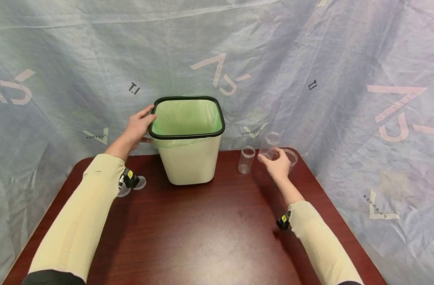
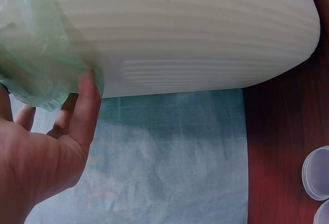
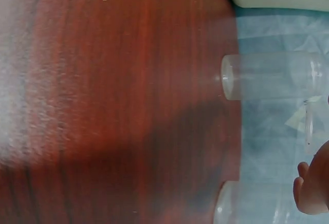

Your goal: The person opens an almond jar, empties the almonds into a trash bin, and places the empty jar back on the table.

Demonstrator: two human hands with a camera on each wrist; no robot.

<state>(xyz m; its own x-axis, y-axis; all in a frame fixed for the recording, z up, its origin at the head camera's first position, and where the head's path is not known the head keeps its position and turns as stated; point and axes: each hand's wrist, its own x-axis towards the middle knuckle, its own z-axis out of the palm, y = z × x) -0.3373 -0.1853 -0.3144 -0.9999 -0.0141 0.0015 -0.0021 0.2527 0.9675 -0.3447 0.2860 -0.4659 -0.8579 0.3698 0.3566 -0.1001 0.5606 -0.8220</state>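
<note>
A cream trash can (image 1: 190,162) with a black rim and a green liner bag (image 1: 188,116) stands at the back of the table. My left hand (image 1: 136,126) grips its left side, thumb at the rim; in the left wrist view, fingertips touch the liner's overhang (image 2: 43,75). To the right, my right hand (image 1: 278,164) pinches a clear plastic jar (image 1: 267,147) held above the tabletop. One clear jar (image 1: 246,160) stands between the can and that hand. Another jar (image 1: 292,157) is partly hidden behind the hand.
Two round translucent lids (image 1: 140,183) lie on the dark red table (image 1: 202,221), beside the left forearm, one partly covered by the wrist camera. A grey-blue cloth backdrop (image 1: 274,71) hangs close behind the can and jars.
</note>
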